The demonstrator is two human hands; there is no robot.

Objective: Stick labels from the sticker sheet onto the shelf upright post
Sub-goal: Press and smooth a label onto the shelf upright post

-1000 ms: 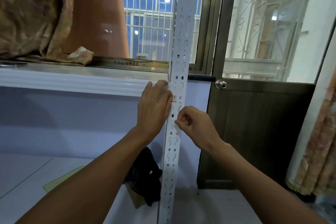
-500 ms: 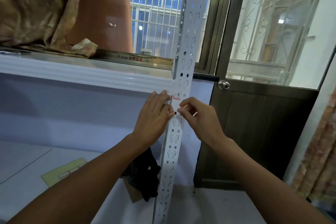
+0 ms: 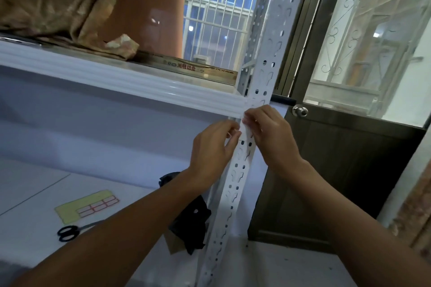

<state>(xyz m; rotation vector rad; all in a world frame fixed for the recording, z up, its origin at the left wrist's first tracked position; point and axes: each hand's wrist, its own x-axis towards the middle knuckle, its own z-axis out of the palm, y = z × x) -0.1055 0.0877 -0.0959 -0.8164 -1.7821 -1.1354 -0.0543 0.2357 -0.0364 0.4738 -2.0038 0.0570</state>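
Observation:
A white perforated upright post (image 3: 240, 170) runs from bottom centre up to the top right. Both hands meet on it just below the shelf beam. My left hand (image 3: 213, 149) presses against the post's left edge, fingers curled. My right hand (image 3: 268, 133) covers the post's front, its fingertips pinching a small white label (image 3: 246, 130) against the metal. Most of the label is hidden under the fingers. The yellow sticker sheet (image 3: 87, 205), with red-bordered labels, lies flat on the lower shelf at the left.
Black scissors (image 3: 68, 232) lie near the sheet. A black bag (image 3: 190, 219) sits behind the post. The white shelf beam (image 3: 116, 79) carries brown cloth (image 3: 53, 2) and a large brown cylinder (image 3: 149, 7). A dark door with a round knob (image 3: 300, 111) stands right.
The view has tilted, revealing the sticker sheet and scissors. My right hand has moved up and across the post's front; the red line of the label is now mostly covered by the fingers.

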